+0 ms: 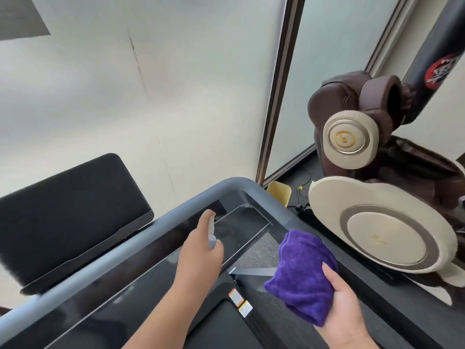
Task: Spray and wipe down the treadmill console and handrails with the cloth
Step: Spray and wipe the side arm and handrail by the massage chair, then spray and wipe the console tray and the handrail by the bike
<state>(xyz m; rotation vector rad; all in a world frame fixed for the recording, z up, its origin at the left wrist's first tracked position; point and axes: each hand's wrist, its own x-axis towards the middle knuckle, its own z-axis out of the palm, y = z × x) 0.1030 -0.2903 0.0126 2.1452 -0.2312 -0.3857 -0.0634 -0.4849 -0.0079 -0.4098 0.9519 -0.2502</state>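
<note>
The treadmill's glossy black console [141,270] runs diagonally under a grey rounded handrail [100,263] that bends at the far corner. My left hand [201,250] grips a small clear spray bottle [212,233], forefinger on its top, nozzle aimed at the console's right end near a recessed tray [246,227]. My right hand [344,313] holds a bunched purple cloth [302,275] above the right side rail [364,273], apart from the console.
A black screen [68,210] stands behind the handrail at the left. A brown and beige massage chair [372,197] sits close on the right. Frosted glass panels and a brown frame [276,96] rise behind. The treadmill belt [221,328] lies below.
</note>
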